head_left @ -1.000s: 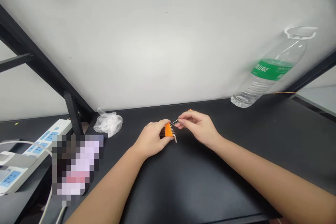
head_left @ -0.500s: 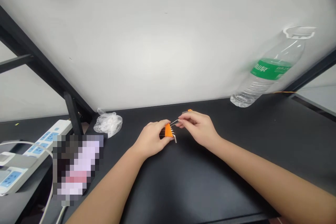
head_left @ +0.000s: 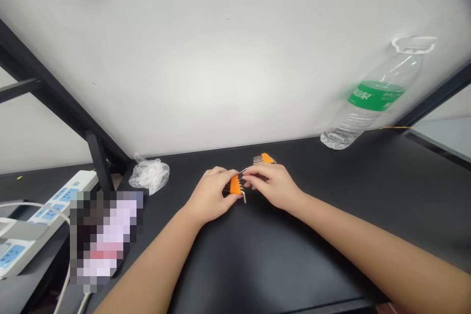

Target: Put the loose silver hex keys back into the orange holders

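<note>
**Grip and Support Arrangement**

The left hand (head_left: 209,196) is drawn into a narrow grip, thumb on the near edge of the orange holder (head_left: 236,185), fingers on the far edge. Gripping opposite edges presumably steadies the holder while leaving its right side, facing the right hand (head_left: 273,184), accessible. One bent key (head_left: 244,197) projects just beside the left thumb.

The right hand, just right of the holder, has thumb and index finger pinched on a thin rod (head_left: 242,170). A fingertip grip probably suits so slender a part. The rod's left end meets the holder's far end; the exact seating is too small to tell.

A second holder (head_left: 268,158) lies on the desk (head_left: 312,167) just beyond the right hand, likely within easy reach. The plastic bag (head_left: 150,176) sits left of the left hand, well apart, obstructing neither grip.
</note>
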A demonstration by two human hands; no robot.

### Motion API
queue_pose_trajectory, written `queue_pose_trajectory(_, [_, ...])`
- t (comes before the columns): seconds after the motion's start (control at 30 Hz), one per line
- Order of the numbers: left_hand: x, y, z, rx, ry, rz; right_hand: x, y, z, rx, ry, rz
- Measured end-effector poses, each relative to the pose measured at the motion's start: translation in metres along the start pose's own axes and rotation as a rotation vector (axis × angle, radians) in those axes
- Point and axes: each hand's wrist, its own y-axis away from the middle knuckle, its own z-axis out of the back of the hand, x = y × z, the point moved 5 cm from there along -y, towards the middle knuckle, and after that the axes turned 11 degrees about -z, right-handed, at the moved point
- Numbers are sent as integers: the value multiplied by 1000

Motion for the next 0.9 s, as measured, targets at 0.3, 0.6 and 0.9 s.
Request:
queue_pose_trajectory(0.3, [-16, -3, 4, -23, -13, -80, -25, -8, -21, 219, -328, -302])
queue_pose_trajectory(0.6, [-3, 2, -1, -17, -35, -32, -23, -14, -5, 21, 334, 77])
queue_pose_trajectory(0.9, [6, 4, -2, -67, -26, -20, -24, -12, -10, 97, 879, 74])
